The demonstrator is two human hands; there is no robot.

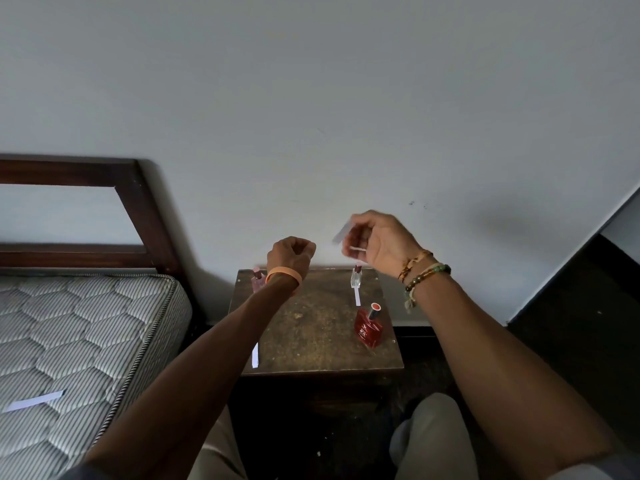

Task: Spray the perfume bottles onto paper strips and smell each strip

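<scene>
Right grip [375, 240] pinches a paper strip [341, 234] above the clear bottle [356, 277]; left grip [291, 256] fisted.

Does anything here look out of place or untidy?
One paper strip lies on the mattress, away from the bottles on the small table. Another strip lies at the table's front left edge.

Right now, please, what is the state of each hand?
Left hand: closed in a fist above the table; whether it holds anything cannot be told.
Right hand: fingers pinched on a paper strip, raised in the air.
</scene>
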